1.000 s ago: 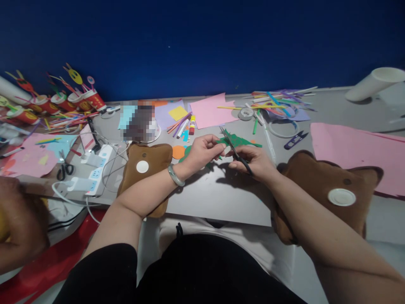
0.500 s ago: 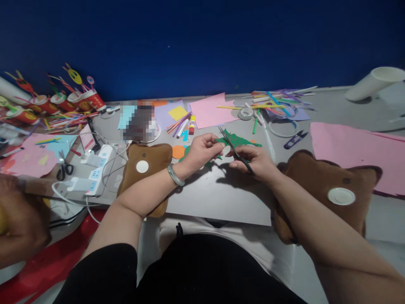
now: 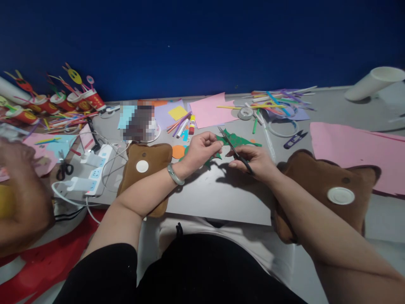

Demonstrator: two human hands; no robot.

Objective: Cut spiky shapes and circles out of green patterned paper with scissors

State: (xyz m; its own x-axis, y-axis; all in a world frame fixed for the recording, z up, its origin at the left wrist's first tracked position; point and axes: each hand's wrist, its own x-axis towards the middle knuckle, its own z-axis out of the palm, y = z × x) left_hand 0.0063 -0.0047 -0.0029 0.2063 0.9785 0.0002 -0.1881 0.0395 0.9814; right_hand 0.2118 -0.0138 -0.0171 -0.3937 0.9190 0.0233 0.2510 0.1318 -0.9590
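Observation:
Above the table, my left hand (image 3: 205, 148) has thumb and forefinger pinched at the edge of a small whitish piece (image 3: 225, 150), which looks like paper and is partly hidden. My right hand (image 3: 253, 160) grips black-handled scissors (image 3: 233, 147), their blades pointing up and left, close beside that piece. Under and behind the hands lies cut green paper (image 3: 237, 138) with jagged edges. An orange paper circle (image 3: 178, 152) rests left of my left hand.
Brown cushions (image 3: 147, 158) flank my arms. A power strip (image 3: 99, 171) with cables and another pair of scissors (image 3: 65, 169) lie left, near another person's arm (image 3: 27, 194). Behind are a glue stick (image 3: 192, 125), pink paper (image 3: 210, 110) and tape (image 3: 245, 113); purple snips (image 3: 295, 140) lie right.
The whitish piece between my hands shows less plainly, and my left fingers have shifted slightly. The other person's arm at the left has risen over the pink paper.

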